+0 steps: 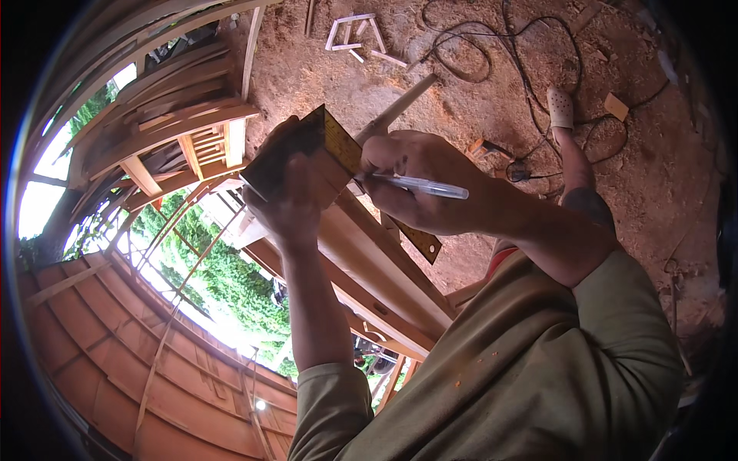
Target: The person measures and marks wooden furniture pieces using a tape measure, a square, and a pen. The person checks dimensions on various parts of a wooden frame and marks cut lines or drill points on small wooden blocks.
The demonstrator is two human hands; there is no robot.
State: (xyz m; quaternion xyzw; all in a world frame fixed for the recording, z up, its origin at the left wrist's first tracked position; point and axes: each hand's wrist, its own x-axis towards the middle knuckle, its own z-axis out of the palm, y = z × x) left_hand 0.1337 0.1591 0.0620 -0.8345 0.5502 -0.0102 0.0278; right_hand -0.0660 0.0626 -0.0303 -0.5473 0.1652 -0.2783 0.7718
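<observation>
My left hand (290,201) is closed at the end of a long wooden piece (377,257), pressing a carpenter's square (343,144) against it. The square is dark with yellowish scale markings; its lower arm, with a hole near the tip, shows below my right wrist. The fingers of my left hand are slightly blurred. In my right hand (419,157) a pen (430,187) with a clear barrel is pinched, its back end pointing right. Its tip sits close to the square and the wood's edge, partly hidden by my fingers.
Sawdust covers the floor. Black cables (519,61) coil at the upper right near an orange power tool (486,150) and a foot in a pale clog (561,107). Thin wood strips (354,34) lie at the top. Wooden frames (192,146) are stacked at the left.
</observation>
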